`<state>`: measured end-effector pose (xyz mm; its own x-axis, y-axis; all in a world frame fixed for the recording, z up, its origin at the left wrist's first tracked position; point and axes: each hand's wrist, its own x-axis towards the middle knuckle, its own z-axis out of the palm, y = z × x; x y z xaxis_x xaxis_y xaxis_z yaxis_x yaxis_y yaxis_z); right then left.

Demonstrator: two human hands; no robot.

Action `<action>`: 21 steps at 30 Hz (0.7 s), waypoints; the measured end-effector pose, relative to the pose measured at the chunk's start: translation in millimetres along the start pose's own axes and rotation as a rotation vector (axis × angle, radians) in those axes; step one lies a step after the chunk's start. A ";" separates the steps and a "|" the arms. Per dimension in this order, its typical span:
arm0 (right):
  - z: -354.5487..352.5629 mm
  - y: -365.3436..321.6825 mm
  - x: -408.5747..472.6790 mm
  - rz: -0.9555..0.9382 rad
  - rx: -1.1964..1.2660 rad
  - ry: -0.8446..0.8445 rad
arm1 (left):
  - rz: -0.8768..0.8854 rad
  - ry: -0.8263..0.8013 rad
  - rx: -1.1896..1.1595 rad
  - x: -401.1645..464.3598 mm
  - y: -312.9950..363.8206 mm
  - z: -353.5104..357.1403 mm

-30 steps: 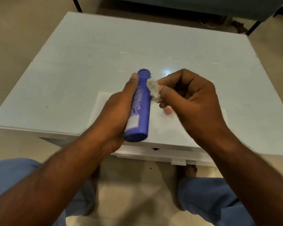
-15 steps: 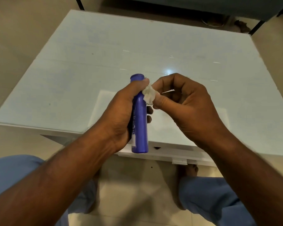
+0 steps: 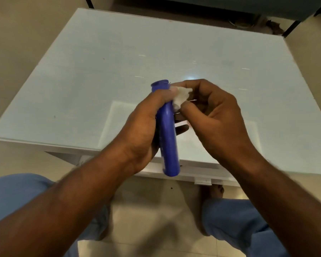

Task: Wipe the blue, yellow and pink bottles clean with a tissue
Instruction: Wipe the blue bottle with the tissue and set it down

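Head view: the left hand [image 3: 141, 134] grips one blue bottle [image 3: 168, 134] above the table [image 3: 82, 80] edge, long axis running away from the person, cap farthest, while the right hand [image 3: 217, 119] pinches one tissue [image 3: 180, 98] against its upper right side; no yellow or pink bottle is identifiable.

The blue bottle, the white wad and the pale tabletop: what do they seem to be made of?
The blue cylindrical bottle looks like smooth plastic with a soft sheen. The crumpled white wad looks like matte tissue paper, creased and soft-edged. The pale tabletop seems glossy, perhaps glass or laminate, as it mirrors a light.
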<state>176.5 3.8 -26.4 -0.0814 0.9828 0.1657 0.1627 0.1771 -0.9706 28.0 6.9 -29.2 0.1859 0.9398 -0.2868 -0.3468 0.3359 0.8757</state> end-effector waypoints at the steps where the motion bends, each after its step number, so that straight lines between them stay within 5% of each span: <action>1: -0.1 -1.2 -0.6 -0.028 -0.023 -0.035 | 0.022 0.014 -0.015 1.0 1.3 -1.2; 6: 4.1 -1.5 -5.7 -0.109 -0.195 -0.268 | 0.078 0.100 -0.175 7.7 17.0 -18.1; 14: 8.9 -4.4 -1.7 -0.045 0.039 -0.011 | 0.084 0.007 0.027 -2.8 1.3 -2.8; 21: 11.0 -3.0 -9.6 -0.122 -0.175 -0.262 | 0.125 0.101 -0.180 6.1 19.9 -18.4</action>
<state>166.0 -6.8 -27.0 -0.3566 0.9112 0.2062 0.3012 0.3211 -0.8979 5.3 20.5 -20.6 0.0411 0.9733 -0.2257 -0.5210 0.2136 0.8264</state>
